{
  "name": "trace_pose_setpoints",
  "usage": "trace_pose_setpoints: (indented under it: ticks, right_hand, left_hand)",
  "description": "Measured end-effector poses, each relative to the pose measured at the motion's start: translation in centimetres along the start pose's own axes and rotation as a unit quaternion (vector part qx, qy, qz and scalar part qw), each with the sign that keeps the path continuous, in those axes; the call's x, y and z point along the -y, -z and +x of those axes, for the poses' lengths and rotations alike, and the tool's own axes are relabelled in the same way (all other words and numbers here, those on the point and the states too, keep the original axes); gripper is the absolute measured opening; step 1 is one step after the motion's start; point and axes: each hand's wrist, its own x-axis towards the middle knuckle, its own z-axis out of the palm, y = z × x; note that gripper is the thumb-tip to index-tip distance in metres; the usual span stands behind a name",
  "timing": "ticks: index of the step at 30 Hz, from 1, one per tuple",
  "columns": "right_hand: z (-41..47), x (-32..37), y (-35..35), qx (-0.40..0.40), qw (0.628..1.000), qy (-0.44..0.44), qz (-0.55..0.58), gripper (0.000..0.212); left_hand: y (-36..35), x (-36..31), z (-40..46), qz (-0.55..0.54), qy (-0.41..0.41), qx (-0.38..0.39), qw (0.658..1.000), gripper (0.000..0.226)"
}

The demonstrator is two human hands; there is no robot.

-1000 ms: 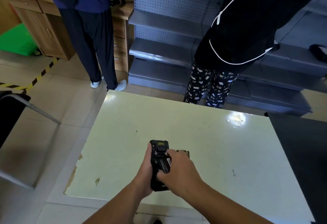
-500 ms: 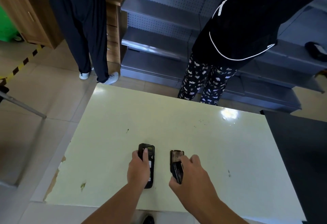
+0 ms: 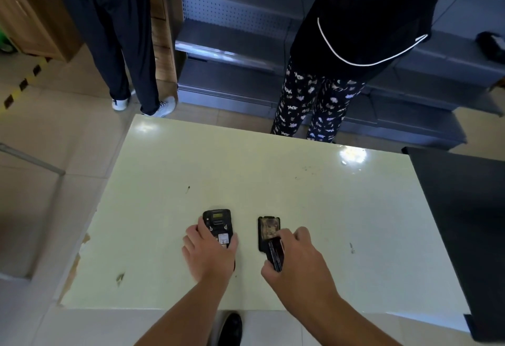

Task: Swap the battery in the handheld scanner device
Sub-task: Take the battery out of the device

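The black handheld scanner (image 3: 217, 224) lies back-up on the pale green table (image 3: 273, 181), its battery bay showing a white label. My left hand (image 3: 209, 252) rests on its lower half and holds it down. To its right a flat black cover (image 3: 268, 229) with a worn inner face lies on the table. My right hand (image 3: 296, 258) pinches a dark battery (image 3: 275, 252) just at the cover's near end, tilted up off the table.
Two people stand at the table's far edge, one at the far left (image 3: 131, 45), one at the far right (image 3: 341, 45). Grey metal shelving (image 3: 232, 45) is behind them. A black table (image 3: 464, 222) abuts the right side. My shoe (image 3: 231, 329) shows below.
A second ago both hands held the scanner together above the table. Now the scanner lies flat under my left hand, and my right hand has moved right with the battery beside the cover.
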Motion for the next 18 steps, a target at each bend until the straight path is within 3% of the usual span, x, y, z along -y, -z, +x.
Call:
trace_pose_setpoints:
  ticks: [4,9,18]
  right_hand:
    - [0.2,-0.7,-0.1,-0.001,1.000,-0.001,-0.005,0.040]
    - [0.5,-1.8,0.2,-0.006,1.000,-0.001,-0.011,0.038]
    - [0.4,-8.0,4.1,-0.031,0.995,-0.087,-0.037,0.039]
  left_hand:
    - [0.1,0.3,-0.2,-0.004,0.005,0.000,1.000,0.094]
    - [1.1,1.8,-2.2,-0.032,-0.012,-0.032,0.999,0.074]
    - [3.2,0.5,-4.3,-0.028,-0.177,-0.036,0.983,0.060]
